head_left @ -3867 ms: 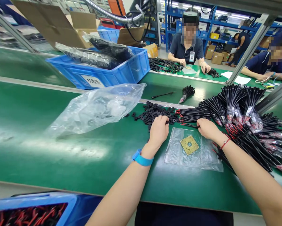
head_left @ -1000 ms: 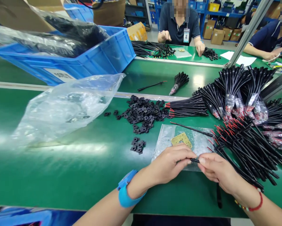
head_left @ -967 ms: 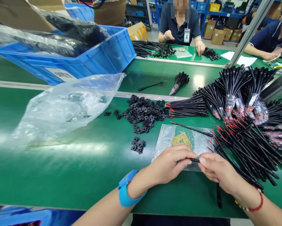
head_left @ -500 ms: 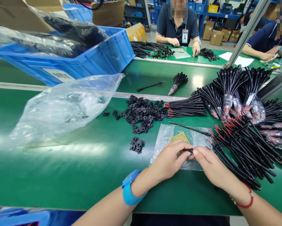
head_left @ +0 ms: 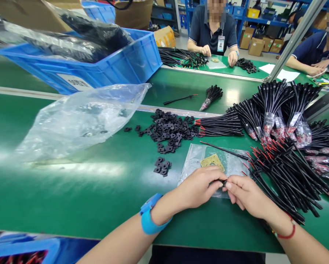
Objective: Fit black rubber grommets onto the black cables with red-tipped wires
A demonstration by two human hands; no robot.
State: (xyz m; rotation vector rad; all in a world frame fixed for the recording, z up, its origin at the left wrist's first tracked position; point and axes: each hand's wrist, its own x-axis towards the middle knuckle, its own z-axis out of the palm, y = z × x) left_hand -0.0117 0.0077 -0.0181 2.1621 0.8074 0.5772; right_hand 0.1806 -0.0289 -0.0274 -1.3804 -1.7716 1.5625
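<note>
My left hand (head_left: 200, 186) is closed, thumb and fingers pinching a small black piece (head_left: 223, 181). From the other side the fingertips of my right hand (head_left: 245, 190) pinch the same piece; most of it is hidden by the fingers, so its exact kind cannot be made out. Both hands are above a clear flat plastic bag (head_left: 190, 161) on which a yellow sponge (head_left: 214, 161) lies. A single black cable (head_left: 225, 149) with a red wire end rests across the bag's far edge. To the right is a heap of loose black cables (head_left: 282, 179) with red ends.
Black tabs with holes (head_left: 168, 130) form a pile, with a smaller group (head_left: 162, 167) nearer me. Wrapped cable bundles (head_left: 271, 102) stand at right. A large clear bag (head_left: 79, 124) and a blue crate (head_left: 98, 69) are at left. A co-worker (head_left: 214, 33) sits opposite.
The view has shifted slightly. My hands have moved a little nearer to me, uncovering more of the sponge, and my right hand's lower fingers show more. Both still pinch the black piece.
</note>
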